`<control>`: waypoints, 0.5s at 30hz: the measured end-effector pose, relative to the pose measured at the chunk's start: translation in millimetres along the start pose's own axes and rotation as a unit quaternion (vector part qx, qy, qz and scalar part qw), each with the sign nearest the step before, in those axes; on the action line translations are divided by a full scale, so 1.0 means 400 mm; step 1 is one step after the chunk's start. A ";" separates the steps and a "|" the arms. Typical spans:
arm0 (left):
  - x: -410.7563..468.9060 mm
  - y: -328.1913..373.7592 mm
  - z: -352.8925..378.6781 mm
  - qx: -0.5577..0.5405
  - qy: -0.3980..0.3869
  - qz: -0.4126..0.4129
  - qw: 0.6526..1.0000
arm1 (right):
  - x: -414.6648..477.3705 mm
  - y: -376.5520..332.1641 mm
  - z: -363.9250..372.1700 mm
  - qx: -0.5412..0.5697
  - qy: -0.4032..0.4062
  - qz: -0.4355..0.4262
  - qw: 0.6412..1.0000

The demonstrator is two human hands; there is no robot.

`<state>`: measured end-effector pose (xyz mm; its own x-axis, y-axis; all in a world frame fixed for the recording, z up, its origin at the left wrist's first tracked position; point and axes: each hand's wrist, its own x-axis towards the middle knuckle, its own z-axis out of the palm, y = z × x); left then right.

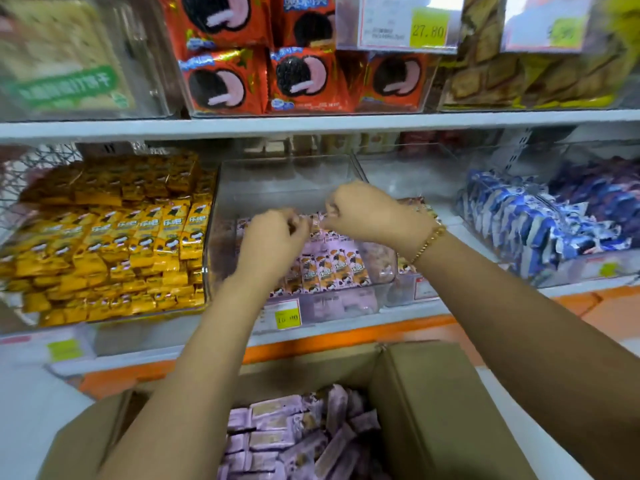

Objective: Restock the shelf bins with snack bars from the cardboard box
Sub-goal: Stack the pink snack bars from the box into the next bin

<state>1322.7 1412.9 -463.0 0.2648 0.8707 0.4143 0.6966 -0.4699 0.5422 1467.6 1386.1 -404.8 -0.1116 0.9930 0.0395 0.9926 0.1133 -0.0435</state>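
Observation:
Both my hands reach into the clear middle bin point(287, 174) on the lower shelf. A row of pink snack bars point(332, 265) stands in it, front side. My left hand point(273, 240) has its fingers curled over the back of that row. My right hand point(363, 211) is curled just beside it, fingertips pinching at the top of a pink bar; blur hides the exact grip. An open cardboard box point(426, 410) sits below me with several pink snack bars point(294, 431) piled inside.
A bin of yellow snack bars point(114, 237) fills the left. Blue-and-white packs point(540, 220) lie in the right bin. Red cookie packs point(263, 77) stand on the upper shelf. A yellow price tag point(287, 318) hangs on the middle bin's front.

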 end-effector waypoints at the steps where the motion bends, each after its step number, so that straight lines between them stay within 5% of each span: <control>1: -0.058 0.009 -0.034 -0.036 0.046 0.001 0.998 | -0.046 -0.016 -0.008 0.042 0.009 -0.007 0.999; 4: -0.213 0.020 -0.089 -0.088 0.100 0.010 0.991 | -0.178 -0.069 -0.007 0.152 -0.024 -0.035 0.987; 7: -0.348 -0.018 -0.070 -0.115 0.061 -0.025 0.991 | -0.259 -0.093 0.080 0.213 -0.089 -0.042 0.972; 11: -0.481 -0.123 0.013 -0.064 -0.093 -0.136 0.984 | -0.308 -0.102 0.282 0.248 -0.174 0.014 0.953; 15: -0.612 -0.244 0.106 0.080 -0.310 -0.242 0.916 | -0.351 -0.111 0.529 0.262 -0.194 0.099 0.940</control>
<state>1218.2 1251.8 -648.5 0.1924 0.9095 -0.3686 0.9085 -0.0231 0.4172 1429.2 1249.0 -619.8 -0.0374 0.9229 -0.3832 0.8470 -0.1742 -0.5023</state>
